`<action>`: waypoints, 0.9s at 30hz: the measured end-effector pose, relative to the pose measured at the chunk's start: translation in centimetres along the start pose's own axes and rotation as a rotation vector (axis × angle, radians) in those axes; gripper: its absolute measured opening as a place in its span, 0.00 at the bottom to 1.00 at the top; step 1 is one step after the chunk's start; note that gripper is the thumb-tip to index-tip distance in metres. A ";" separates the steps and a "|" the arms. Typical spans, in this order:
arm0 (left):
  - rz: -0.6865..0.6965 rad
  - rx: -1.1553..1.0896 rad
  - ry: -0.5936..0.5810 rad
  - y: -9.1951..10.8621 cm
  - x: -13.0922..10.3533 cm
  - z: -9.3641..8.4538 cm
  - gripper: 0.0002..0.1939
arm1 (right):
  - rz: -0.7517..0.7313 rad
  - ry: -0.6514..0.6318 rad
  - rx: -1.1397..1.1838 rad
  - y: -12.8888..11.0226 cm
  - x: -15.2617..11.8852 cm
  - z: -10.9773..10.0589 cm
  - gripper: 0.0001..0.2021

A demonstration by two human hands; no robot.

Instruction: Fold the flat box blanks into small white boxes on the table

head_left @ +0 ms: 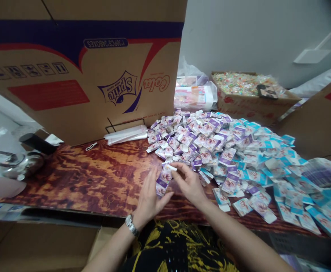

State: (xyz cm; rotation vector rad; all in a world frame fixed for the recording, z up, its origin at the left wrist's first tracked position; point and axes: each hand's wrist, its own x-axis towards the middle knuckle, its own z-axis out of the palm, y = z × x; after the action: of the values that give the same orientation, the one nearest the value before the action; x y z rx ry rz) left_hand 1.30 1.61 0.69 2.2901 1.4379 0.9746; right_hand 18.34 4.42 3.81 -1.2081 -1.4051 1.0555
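A small purple-and-white printed carton stands between my hands just above the table's front. My left hand has it between straight fingers on the left and the thumb low on the right. At the carton's top, my right hand pinches the white end flap with thumb and fingers. Close behind and to the right lies a heap of like purple cartons, mixed with light-blue cartons farther right. What is inside the held carton cannot be seen.
A tall cardboard box stands at the back left, with clear plastic sleeves at its foot. Behind the heap, an open carton holds wrapped sweets. A metal kettle sits on the left of the wood-patterned table.
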 end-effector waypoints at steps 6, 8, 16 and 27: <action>0.000 -0.080 0.022 0.3 0.5 0.3 0.32 | -0.023 -0.135 -0.014 0.1 -1.9 0.9 0.14; 0.015 -0.102 0.014 0.3 0.3 0.2 0.33 | -0.052 -0.118 -0.024 0.1 -1.9 0.6 0.13; 0.021 0.069 -0.035 0.8 -0.4 0.4 0.35 | -0.401 -0.045 -0.234 0.0 -2.6 0.6 0.13; -0.067 0.076 -0.136 -0.1 -0.5 -0.7 0.38 | 0.205 0.189 0.520 1.1 0.6 -0.6 0.16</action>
State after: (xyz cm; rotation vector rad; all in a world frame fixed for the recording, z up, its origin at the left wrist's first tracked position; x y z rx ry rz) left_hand 0.62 1.16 0.99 2.2952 1.5077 0.7415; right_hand 19.05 5.13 2.95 -1.0419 -0.8019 1.3102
